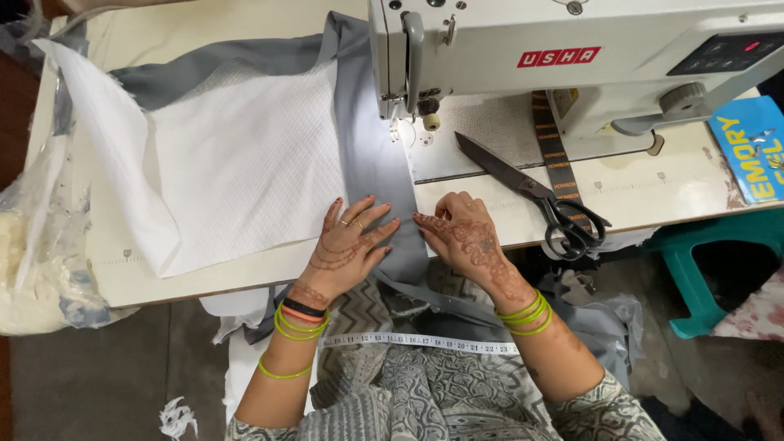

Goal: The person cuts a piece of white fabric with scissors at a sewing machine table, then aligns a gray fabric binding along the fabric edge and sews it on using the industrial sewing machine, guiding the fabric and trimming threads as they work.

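Entry: your left hand [347, 245] and right hand [461, 237], flat, clasping nothing, press the grey fabric strip [371, 163] on the desk [653, 184], needle [395, 124] at 12 o'clock, unstitched; scissors [531, 192] at 2 o'clock.

Single head view, looking steeply down, close over sewing table [653, 192].

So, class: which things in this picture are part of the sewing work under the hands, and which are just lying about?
In use:
left hand
right hand
grey fabric strip
white quilted cloth
sewing machine

Lying about:
scissors
measuring tape
black printed ribbon
blue packet
plastic bag
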